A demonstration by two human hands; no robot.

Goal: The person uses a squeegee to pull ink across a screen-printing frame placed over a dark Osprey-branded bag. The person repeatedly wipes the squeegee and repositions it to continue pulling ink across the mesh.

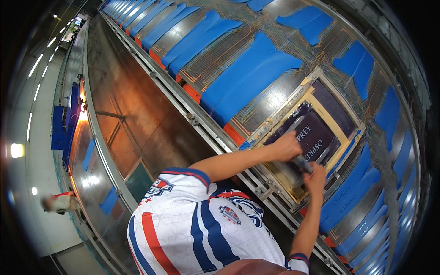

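Observation:
A screen printing frame [362,129] with a tan taped border lies on the long metal table, its dark purple mesh carrying pale lettering. Both of my hands grip a grey squeegee [302,163] over the near part of this screen. My left hand [288,145] is closed round one end of it, and my right hand [315,178] is closed round the other. The squeegee's lower edge is partly hidden by my hands and blurred. A glossy wet-looking streak lies on the mesh beyond my left hand.
Blue cut fabric pieces [247,75] lie in rows along the table, several of them printed on the right. A metal rail [172,94] runs along the table's near edge. Across the aisle, another person [64,203] stands by a second long table [98,167].

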